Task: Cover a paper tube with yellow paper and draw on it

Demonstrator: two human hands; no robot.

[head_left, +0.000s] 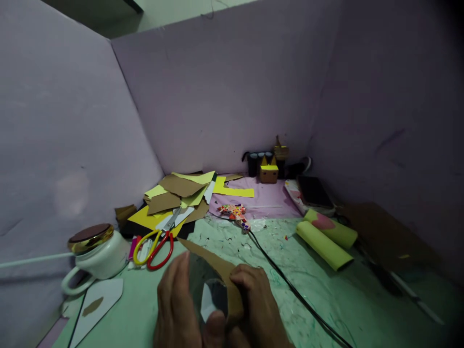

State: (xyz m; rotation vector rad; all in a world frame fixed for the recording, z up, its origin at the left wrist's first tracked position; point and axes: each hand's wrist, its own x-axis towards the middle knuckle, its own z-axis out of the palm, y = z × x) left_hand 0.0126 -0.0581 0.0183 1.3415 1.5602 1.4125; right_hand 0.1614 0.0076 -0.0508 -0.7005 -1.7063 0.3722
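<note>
Low in the middle, a bent piece of brown cardboard (213, 258) with a dark grey inner face is held between both hands. A white patch shows inside its curve. My left hand (179, 304) presses along the left side, fingers straight and the thumb at the lower edge. On the right, my right hand (259, 304) grips the brown side with curled fingers. Just beyond the left hand lie scissors (159, 244) with one yellow and one red handle. A flower-patterned tool (235, 215), shaped like a glue gun, lies ahead with a black cord (286, 278).
A paper pile (181, 193) lies back left, near a white lidded mug (105, 256). Green paper rolls (324, 244), a phone (314, 191) and a brown board (387, 237) are on the right. A small cardboard box figure (268, 174) stands at the back wall.
</note>
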